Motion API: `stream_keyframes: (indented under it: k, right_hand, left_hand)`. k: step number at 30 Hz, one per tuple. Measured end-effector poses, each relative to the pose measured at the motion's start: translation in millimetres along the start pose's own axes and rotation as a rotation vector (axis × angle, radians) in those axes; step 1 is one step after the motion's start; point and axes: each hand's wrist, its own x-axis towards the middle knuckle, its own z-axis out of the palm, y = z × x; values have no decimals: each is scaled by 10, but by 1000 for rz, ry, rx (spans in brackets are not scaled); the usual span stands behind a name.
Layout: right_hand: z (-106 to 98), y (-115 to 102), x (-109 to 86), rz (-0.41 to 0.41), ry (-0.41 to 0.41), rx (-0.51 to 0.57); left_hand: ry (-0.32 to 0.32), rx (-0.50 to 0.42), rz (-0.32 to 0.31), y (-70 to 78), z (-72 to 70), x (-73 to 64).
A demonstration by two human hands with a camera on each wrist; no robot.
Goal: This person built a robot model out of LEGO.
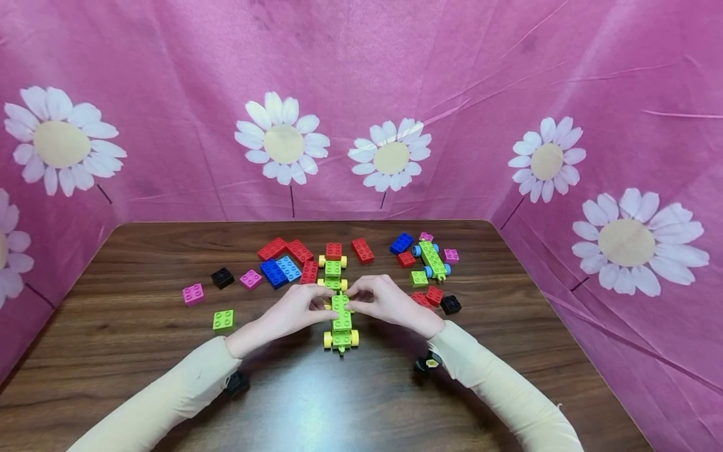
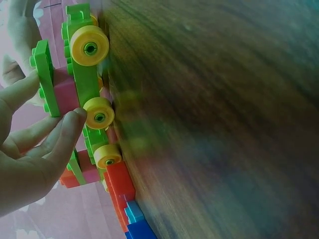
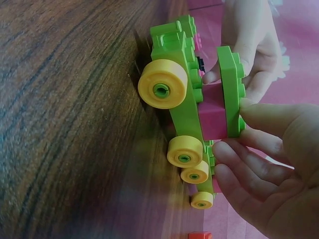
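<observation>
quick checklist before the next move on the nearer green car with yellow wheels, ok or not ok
1. Both hands on the long green plastic plate: ok, left hand and right hand hold it.
2. Square-edged pink plastic brick beneath the plate: ok.
3. Plate's near end supported: not ok, it overhangs the brick.
4. Plate fully pressed down: cannot tell.
5. Nearer green plastic car with yellow wheels hitched to the farther one: cannot tell.
6. Spare square green plastic brick available: ok, lies leftward.

Left hand [image 2: 35, 162] had a green plate [image 2: 46, 79] pinched; pink block [image 2: 65, 89] under it, then a green base [image 2: 86, 82] with yellow wheels [image 2: 99, 114]; red brick [image 2: 121, 183], light blue brick [image 2: 134, 212], dark blue brick [image 2: 141, 231] sat nearby
</observation>
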Motion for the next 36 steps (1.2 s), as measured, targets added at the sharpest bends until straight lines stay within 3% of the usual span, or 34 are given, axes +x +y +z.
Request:
stream_keyframes:
  k: [10, 22, 28, 36]
  right_hand:
    - [-3, -3, 2, 5, -6, -3]
    - [-24, 25, -35, -66, -9, -45]
    - [-140, 74, -65, -62, 58, -48]
    - [-477, 272, -94, -4, 175, -128]
  left_hand:
    - [0, -4, 0, -11, 9, -4]
    - [-2, -6, -4, -20, 4, -14]
    - [0, -11, -8, -21, -1, -10]
    - [0, -6, -12, -10, -6, -10]
